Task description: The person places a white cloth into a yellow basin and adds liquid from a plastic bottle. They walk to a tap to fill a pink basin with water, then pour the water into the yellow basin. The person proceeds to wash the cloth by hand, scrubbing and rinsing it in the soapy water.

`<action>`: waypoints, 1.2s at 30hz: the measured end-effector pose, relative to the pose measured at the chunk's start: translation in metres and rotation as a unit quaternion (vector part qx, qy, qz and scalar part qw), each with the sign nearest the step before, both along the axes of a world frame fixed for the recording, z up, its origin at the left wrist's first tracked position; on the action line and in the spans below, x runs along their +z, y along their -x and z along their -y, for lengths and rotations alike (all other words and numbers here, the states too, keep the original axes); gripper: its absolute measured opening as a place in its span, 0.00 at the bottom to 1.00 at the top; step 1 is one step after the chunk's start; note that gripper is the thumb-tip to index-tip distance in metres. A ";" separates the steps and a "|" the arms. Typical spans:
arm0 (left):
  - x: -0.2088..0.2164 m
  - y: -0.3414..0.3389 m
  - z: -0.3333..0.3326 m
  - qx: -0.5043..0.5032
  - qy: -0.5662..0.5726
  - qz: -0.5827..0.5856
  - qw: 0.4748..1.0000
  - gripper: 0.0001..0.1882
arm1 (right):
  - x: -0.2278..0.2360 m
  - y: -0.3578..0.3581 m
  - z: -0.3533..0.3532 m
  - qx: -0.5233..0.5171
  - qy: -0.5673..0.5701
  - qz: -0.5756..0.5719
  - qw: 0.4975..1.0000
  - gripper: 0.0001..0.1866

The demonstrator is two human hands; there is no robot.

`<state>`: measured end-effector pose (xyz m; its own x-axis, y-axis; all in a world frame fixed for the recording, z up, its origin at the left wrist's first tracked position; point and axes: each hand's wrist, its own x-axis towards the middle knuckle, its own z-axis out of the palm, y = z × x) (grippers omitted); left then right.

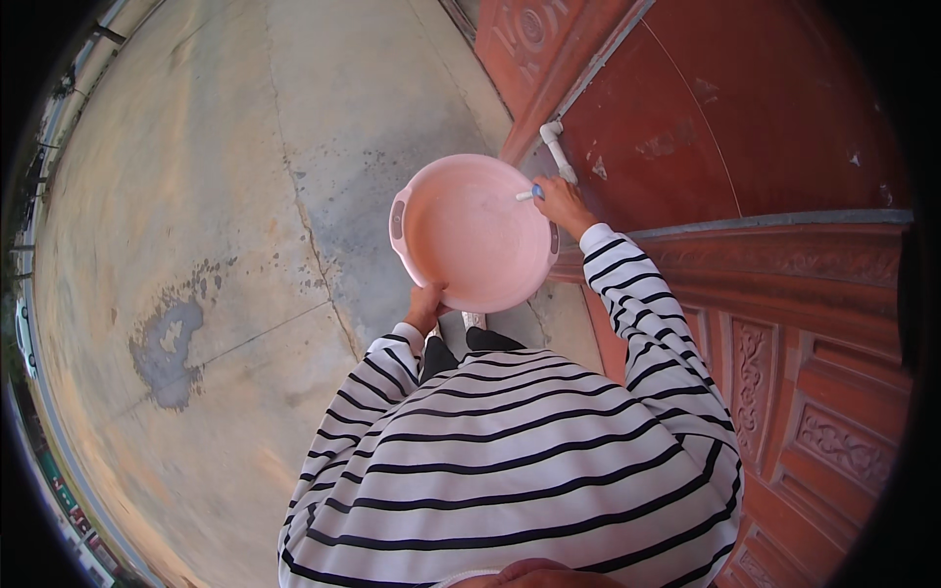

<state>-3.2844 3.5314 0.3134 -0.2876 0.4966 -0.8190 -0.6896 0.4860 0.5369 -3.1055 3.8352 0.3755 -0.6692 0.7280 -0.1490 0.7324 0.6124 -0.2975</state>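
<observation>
A round pink plastic basin [480, 230] is in front of me above the ground, with a grey-pink grip on either side. My left hand [425, 306] is closed on its near-left rim, thumb over the inner edge. At the far-right rim, my right hand [564, 203] closes around a small white piece with a blue part, which looks like a plastic tap [536, 193]. Its white end points over the basin. Just beyond that hand stands a white pipe [559, 154] with an elbow; the hand hides where pipe and tap meet. Whether the basin holds water is unclear.
To my right is a red wall with a glossy panel [676, 127] and carved trim [750, 372]. Cracked concrete ground [225, 127] stretches left, with a damp-looking grey patch [172, 353]. My shoes [474, 320] are below the basin's near edge.
</observation>
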 end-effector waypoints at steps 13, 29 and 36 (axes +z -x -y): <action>-0.006 -0.002 0.008 -0.011 0.007 0.013 1.000 0.23 | 0.000 -0.001 0.003 -0.015 0.009 0.021 1.000 0.18; -0.007 -0.011 0.013 0.016 -0.004 -0.008 1.000 0.19 | -0.008 0.001 0.003 -0.017 -0.015 0.019 1.000 0.14; -0.010 -0.013 0.015 0.015 -0.007 0.003 1.000 0.19 | -0.010 0.001 0.002 -0.014 -0.018 0.023 0.999 0.14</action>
<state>-3.2715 3.5160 0.3030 -0.2975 0.4992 -0.8138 -0.7078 0.4568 0.5389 -3.1060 3.8330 0.3658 -0.6410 0.7521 -0.1531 0.7623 0.6004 -0.2418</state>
